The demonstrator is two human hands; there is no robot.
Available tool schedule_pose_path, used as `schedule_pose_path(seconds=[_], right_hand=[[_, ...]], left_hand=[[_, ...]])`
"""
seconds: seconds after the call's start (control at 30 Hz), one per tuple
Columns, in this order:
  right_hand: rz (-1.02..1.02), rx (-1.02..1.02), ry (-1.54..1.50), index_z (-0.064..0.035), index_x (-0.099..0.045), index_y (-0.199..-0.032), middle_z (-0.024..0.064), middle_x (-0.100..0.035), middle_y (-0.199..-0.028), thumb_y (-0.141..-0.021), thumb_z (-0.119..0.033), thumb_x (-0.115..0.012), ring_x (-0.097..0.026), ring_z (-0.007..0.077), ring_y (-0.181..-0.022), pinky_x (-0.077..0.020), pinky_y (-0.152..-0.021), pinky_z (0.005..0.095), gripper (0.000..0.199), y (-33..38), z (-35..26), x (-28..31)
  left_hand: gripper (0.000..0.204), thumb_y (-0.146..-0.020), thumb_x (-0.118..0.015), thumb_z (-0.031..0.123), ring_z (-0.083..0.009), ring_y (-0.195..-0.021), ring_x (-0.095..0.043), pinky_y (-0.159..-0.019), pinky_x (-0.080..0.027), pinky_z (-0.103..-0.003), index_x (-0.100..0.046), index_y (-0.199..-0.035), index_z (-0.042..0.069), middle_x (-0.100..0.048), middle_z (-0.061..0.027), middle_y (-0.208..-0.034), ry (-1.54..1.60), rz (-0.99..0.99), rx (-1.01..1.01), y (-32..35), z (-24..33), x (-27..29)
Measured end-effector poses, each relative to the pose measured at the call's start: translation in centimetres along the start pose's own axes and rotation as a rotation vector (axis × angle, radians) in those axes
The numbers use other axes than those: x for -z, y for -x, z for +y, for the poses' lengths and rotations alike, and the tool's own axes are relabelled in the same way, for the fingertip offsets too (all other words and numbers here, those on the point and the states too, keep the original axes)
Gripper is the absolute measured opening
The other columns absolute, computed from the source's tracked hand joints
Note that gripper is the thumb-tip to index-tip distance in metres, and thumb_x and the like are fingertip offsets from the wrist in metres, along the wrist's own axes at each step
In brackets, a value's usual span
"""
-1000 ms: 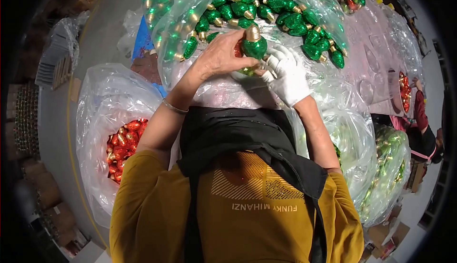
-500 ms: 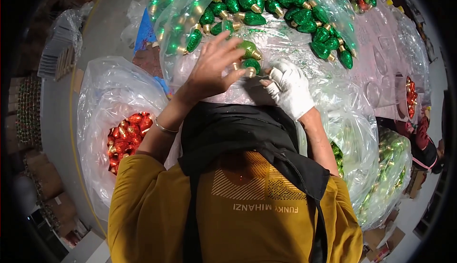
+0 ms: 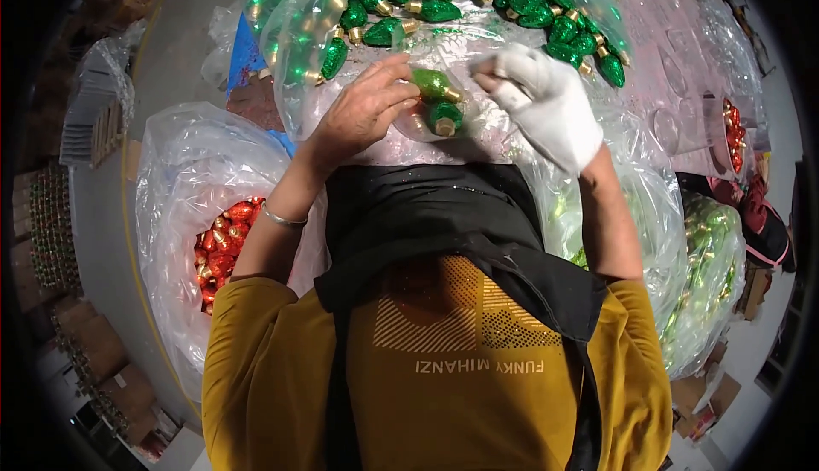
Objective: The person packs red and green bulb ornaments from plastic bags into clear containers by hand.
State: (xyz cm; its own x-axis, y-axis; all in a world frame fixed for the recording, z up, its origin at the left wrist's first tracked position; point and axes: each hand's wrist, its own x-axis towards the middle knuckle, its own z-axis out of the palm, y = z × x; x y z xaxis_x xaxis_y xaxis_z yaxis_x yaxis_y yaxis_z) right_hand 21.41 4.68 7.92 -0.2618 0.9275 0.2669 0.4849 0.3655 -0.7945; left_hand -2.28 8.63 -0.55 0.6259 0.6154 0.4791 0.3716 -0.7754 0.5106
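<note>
Two green glitter bulb ornaments with gold caps lie close together in front of me, one of them lighter green. Clear plastic, seemingly a container, curves around them. My left hand, bare with a bracelet at the wrist, has its fingers curled at the left edge of this plastic. My right hand, in a white glove with bare fingertips, is raised to the right of the bulbs. Its fingers are bent together, slightly blurred; anything between them is hidden. Beyond both hands lies a pile of dark green glitter bulbs on plastic.
At my left stands a clear bag of red glitter bulbs. Clear bags with green bulbs stand at my right. Farther right, a clear container lies on the pinkish table near red bulbs. Another person is at the right edge.
My right hand has moved up and right, away from the bulbs. The left hand's fingers, spread before, have curled in at the plastic's edge. The view has shifted slightly.
</note>
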Motion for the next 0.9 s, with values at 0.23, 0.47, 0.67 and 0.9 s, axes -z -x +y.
schedule_pose_path(seconds=[0.23, 0.47, 0.67, 0.9], right_hand=[[-0.684, 0.447, 0.695, -0.0031, -0.063, -0.084, 0.0158, -0.064, -0.076, -0.070, -0.005, -0.064, -0.062, 0.0316, -0.067, -0.0508, -0.062, 0.0382, 0.014, -4.7, 1.0, -4.1], [-1.153, 0.337, 0.762, -0.0071, -0.066, -0.083, 0.0163, -0.065, -0.080, -0.077, -0.013, -0.054, -0.059, 0.0331, -0.067, -0.0490, -0.062, 0.0396, 0.015, -6.9, 3.4, -8.3], [-1.067, 0.108, 0.746, -0.0110, -0.067, -0.090, 0.0159, -0.066, -0.092, -0.074, -0.019, -0.059, -0.063, 0.0274, -0.080, -0.0489, -0.070, 0.0366, 0.019, -6.9, 4.3, -9.3], [-1.229, -0.051, 0.836, -0.0114, -0.069, -0.096, 0.0158, -0.066, -0.097, -0.069, -0.020, -0.067, -0.063, 0.0276, -0.092, -0.0479, -0.078, 0.0359, 0.028, -8.1, 5.6, -12.9]], left_hand=[[0.017, -0.080, -0.063, -0.002, -0.0320, -0.111, -0.057, -0.092, -0.045, -0.037, -0.065, -0.097, -0.002, -0.062, -0.0154, -0.104, 0.072, 0.125, 0.025, 0.9, 0.0, -0.4], [0.017, -0.080, -0.061, -0.005, -0.0309, -0.110, -0.059, -0.091, -0.046, -0.036, -0.065, -0.096, -0.003, -0.063, -0.0160, -0.104, 0.149, 0.219, 0.018, 1.6, -0.8, -0.8], [0.015, -0.082, -0.060, -0.005, -0.0302, -0.111, -0.059, -0.093, -0.046, -0.036, -0.065, -0.096, -0.002, -0.064, -0.0149, -0.106, 0.246, 0.264, 0.050, 2.8, -0.8, -0.8], [0.012, -0.084, -0.059, -0.004, -0.0300, -0.111, -0.059, -0.094, -0.046, -0.037, -0.064, -0.095, -0.002, -0.065, -0.0139, -0.105, 0.282, 0.292, 0.052, 2.9, -1.2, -1.6]])
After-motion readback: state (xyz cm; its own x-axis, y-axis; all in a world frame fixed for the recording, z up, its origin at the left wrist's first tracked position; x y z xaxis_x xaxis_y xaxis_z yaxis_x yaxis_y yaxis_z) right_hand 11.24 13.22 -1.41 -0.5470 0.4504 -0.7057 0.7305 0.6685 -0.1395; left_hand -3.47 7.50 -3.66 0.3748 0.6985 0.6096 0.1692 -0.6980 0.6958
